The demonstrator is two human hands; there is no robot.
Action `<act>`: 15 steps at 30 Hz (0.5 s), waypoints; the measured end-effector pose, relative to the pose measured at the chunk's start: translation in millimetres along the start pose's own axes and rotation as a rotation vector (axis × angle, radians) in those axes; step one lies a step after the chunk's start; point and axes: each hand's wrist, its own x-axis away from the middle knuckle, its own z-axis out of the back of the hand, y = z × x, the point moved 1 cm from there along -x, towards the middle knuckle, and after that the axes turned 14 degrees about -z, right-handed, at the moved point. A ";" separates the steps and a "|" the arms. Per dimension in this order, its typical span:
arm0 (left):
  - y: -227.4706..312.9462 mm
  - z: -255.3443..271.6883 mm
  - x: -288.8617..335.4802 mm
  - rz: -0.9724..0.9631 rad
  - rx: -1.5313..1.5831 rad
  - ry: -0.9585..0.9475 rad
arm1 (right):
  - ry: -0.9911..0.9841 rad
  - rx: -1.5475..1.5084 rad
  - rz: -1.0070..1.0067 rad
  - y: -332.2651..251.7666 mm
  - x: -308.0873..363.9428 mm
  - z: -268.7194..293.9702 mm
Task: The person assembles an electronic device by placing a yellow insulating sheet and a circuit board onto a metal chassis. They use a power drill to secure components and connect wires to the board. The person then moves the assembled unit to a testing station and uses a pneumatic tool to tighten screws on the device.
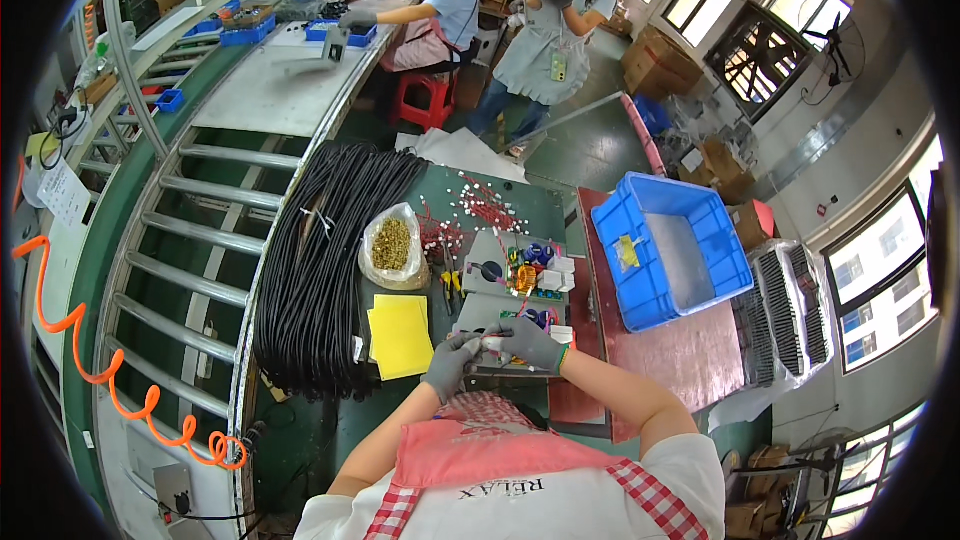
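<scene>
My left hand point(453, 365) and my right hand point(535, 343), both in grey gloves, meet at the near edge of the green work table. The fingers of both are closed together around something small, mostly hidden, with a bit of red and white showing. Just beyond the right hand lie circuit assemblies point(527, 279) with copper coils, blue parts and white blocks, resting on grey metal plates point(484, 244). Yellow-handled pliers point(456, 281) lie left of the plates. Farther off, red wires with white connectors point(490, 205) are spread loosely.
Left of the hands are yellow sheets point(400, 337), an open bag of small brass-coloured parts point(393, 247) and a thick bundle of black cables point(318, 280). A roller conveyor point(190, 285) runs beyond. A blue crate point(632, 280) stands right. Two people are farther away.
</scene>
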 end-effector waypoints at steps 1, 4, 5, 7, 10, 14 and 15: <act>6.2 -2.3 -1.3 -0.011 -0.008 -0.005 | 0.034 0.035 0.025 -2.4 -0.9 1.4; 7.7 -3.2 2.3 -0.007 0.002 -0.014 | 0.208 0.234 0.277 3.2 -4.2 0.1; 4.5 -0.5 1.2 -0.002 0.024 -0.013 | 0.275 0.320 0.396 1.7 -4.4 -1.4; -0.4 4.2 -0.4 0.011 0.071 -0.027 | 0.272 0.527 0.476 -4.5 -2.7 0.5; -4.3 7.0 2.6 0.066 0.177 -0.063 | 0.287 0.740 0.529 -12.6 5.0 2.1; -5.8 5.8 6.4 0.120 0.328 -0.052 | 0.289 0.996 0.508 -24.7 12.6 -0.3; -8.1 5.7 6.1 0.121 0.352 -0.045 | 0.289 1.054 0.503 -24.5 14.0 0.5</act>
